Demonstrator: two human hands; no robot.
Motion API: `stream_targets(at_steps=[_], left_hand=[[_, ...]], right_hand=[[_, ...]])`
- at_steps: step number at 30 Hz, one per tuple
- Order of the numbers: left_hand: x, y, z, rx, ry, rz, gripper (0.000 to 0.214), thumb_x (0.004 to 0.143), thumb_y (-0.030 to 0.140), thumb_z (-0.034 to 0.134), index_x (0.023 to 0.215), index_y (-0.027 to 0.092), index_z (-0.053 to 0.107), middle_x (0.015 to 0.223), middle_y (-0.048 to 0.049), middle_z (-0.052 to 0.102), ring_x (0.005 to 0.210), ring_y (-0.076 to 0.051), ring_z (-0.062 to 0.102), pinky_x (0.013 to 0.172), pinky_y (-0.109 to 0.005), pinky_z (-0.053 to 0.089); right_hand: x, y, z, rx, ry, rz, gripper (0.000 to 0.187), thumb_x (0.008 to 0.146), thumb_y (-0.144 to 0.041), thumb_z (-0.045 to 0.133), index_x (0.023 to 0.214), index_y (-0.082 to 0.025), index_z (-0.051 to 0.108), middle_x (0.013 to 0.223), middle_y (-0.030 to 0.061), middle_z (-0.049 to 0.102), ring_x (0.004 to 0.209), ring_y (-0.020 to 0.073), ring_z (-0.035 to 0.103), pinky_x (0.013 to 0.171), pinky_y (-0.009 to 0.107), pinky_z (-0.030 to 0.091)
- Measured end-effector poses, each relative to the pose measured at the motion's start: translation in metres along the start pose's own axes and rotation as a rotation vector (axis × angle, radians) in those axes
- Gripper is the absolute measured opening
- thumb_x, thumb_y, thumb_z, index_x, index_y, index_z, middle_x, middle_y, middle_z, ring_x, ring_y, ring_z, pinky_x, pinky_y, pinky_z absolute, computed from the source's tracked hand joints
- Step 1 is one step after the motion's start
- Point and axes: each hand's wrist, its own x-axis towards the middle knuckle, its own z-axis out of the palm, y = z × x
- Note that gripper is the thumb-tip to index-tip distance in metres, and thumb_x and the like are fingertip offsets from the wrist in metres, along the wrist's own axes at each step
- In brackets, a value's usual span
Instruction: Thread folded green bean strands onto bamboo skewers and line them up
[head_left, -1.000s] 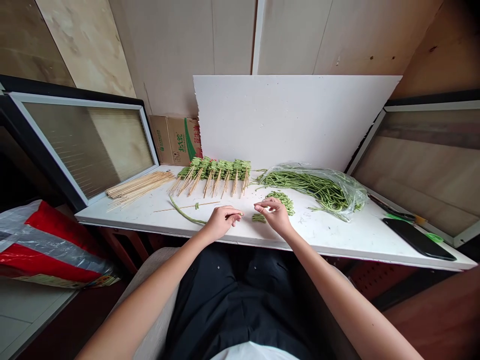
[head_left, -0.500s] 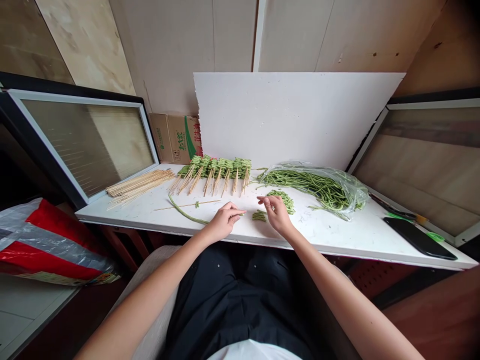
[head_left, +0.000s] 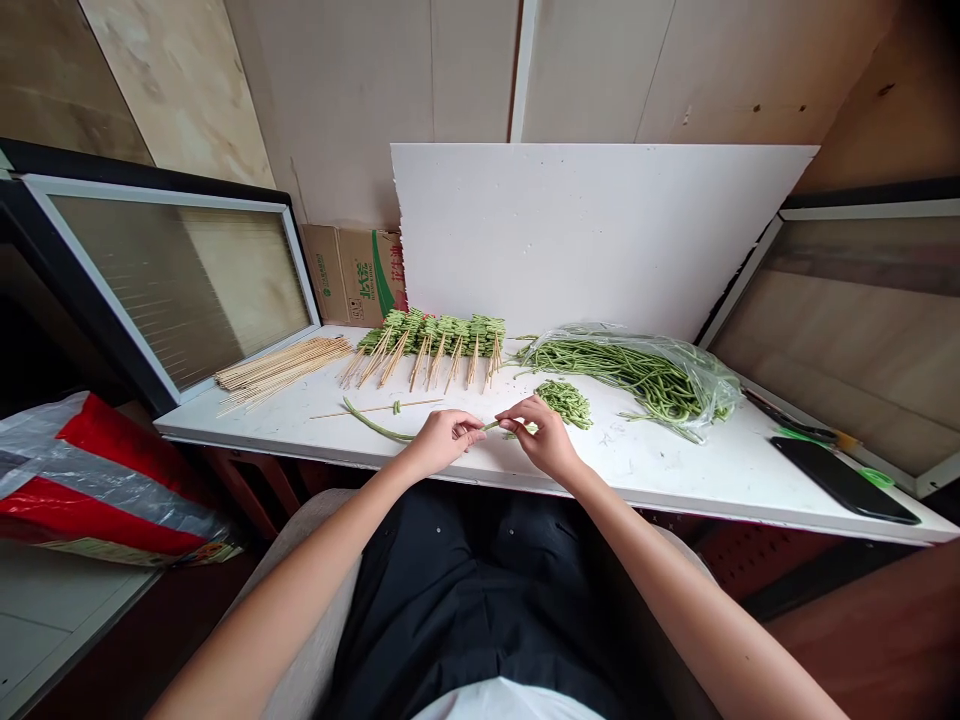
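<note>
A long green bean [head_left: 377,429] runs along the table's front and passes into my left hand [head_left: 448,440], whose fingers are closed round it. Its end sticks out to the right, where my right hand [head_left: 541,436] pinches the tip between thumb and fingers. Just beyond my right hand lies a heap of short cut bean pieces [head_left: 566,402]. A few more pieces lie under that hand, mostly hidden. Left of my hands rests a single bamboo skewer [head_left: 349,412] with a small bit of bean [head_left: 397,407] on it.
Bean-loaded skewers [head_left: 442,335] are stacked at the back, beside a bundle of bare skewers [head_left: 281,368]. Long beans in a clear plastic bag [head_left: 637,370] lie at the right. Further right are a black phone [head_left: 844,480] and scissors [head_left: 795,418]. A cardboard box [head_left: 349,275] stands behind.
My right hand has moved left and lower, and its fingers have closed on the bean's tip. My left hand still holds the bean, shifted slightly.
</note>
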Motion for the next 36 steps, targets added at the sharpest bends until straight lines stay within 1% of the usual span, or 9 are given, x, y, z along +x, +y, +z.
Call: stream_targets(at_steps=[5,9,12,14,19,23,31,34,36], left_hand=[[-0.001,0.004,0.0,0.109,0.036,0.1,0.015,0.091,0.029,0.074,0.097,0.018,0.082,0.096,-0.0084,0.08,0.082,-0.019,0.07,0.078,-0.03,0.056],[-0.004,0.014,0.003,0.101,-0.011,0.154,0.016,0.094,0.03,0.072,0.095,0.018,0.083,0.093,-0.0073,0.079,0.085,-0.02,0.07,0.082,-0.03,0.054],[-0.005,0.019,0.003,0.087,-0.03,0.178,0.022,0.096,0.034,0.07,0.092,0.018,0.084,0.089,-0.0076,0.077,0.083,-0.02,0.069,0.079,-0.031,0.052],[-0.005,0.019,0.003,0.072,-0.041,0.202,0.025,0.097,0.036,0.068,0.088,0.018,0.084,0.086,-0.0079,0.076,0.08,-0.02,0.068,0.075,-0.031,0.051],[-0.005,0.019,0.002,0.025,-0.02,0.276,0.028,0.096,0.037,0.07,0.084,0.017,0.084,0.081,-0.0084,0.073,0.076,-0.019,0.065,0.071,-0.03,0.049],[-0.005,0.021,0.001,-0.02,-0.01,0.299,0.028,0.097,0.038,0.07,0.084,0.017,0.084,0.081,-0.0087,0.074,0.074,-0.019,0.065,0.07,-0.03,0.049],[-0.005,0.023,0.002,-0.109,-0.017,0.304,0.03,0.097,0.037,0.069,0.078,0.016,0.081,0.081,-0.0097,0.076,0.074,-0.018,0.067,0.071,-0.03,0.053],[-0.004,0.019,0.002,-0.14,-0.01,0.285,0.031,0.097,0.038,0.069,0.08,0.016,0.081,0.082,-0.01,0.076,0.067,-0.016,0.064,0.066,-0.029,0.053],[-0.002,0.014,0.002,-0.158,-0.01,0.26,0.032,0.098,0.04,0.067,0.086,0.015,0.083,0.085,-0.0104,0.076,0.061,-0.014,0.059,0.061,-0.028,0.051]], right_hand=[[-0.001,-0.002,0.002,-0.091,-0.108,-0.159,0.018,0.1,-0.033,0.069,0.114,-0.026,0.079,0.096,0.0097,0.076,0.096,0.0275,0.062,0.085,0.044,0.052],[-0.002,-0.004,0.005,-0.178,-0.095,-0.222,0.022,0.106,-0.028,0.058,0.108,-0.026,0.08,0.094,0.0096,0.077,0.093,0.0265,0.061,0.082,0.043,0.049],[-0.003,-0.005,0.005,-0.183,-0.086,-0.168,0.028,0.107,-0.029,0.053,0.102,-0.028,0.082,0.092,0.0092,0.078,0.094,0.0273,0.063,0.083,0.045,0.047],[-0.004,-0.006,0.007,-0.122,-0.052,-0.119,0.03,0.106,-0.03,0.054,0.097,-0.029,0.082,0.089,0.0089,0.078,0.092,0.0279,0.063,0.084,0.047,0.048],[-0.005,-0.015,0.013,0.092,0.087,0.012,0.025,0.101,-0.036,0.064,0.084,-0.029,0.081,0.083,0.0068,0.078,0.088,0.0281,0.065,0.085,0.047,0.054],[-0.006,-0.018,0.017,0.246,0.133,0.097,0.023,0.095,-0.043,0.073,0.079,-0.028,0.079,0.082,0.0073,0.078,0.088,0.0282,0.068,0.085,0.045,0.056],[-0.008,-0.01,0.024,0.453,0.135,0.262,0.032,0.087,-0.056,0.08,0.079,-0.025,0.079,0.087,0.0083,0.077,0.087,0.0267,0.07,0.084,0.043,0.057],[-0.006,-0.004,0.017,0.487,0.173,0.333,0.032,0.087,-0.056,0.078,0.081,-0.024,0.079,0.091,0.0081,0.077,0.087,0.0259,0.07,0.08,0.041,0.057],[-0.003,0.005,0.008,0.432,0.208,0.331,0.03,0.087,-0.055,0.079,0.084,-0.025,0.081,0.092,0.0084,0.078,0.09,0.0268,0.07,0.08,0.041,0.056]])
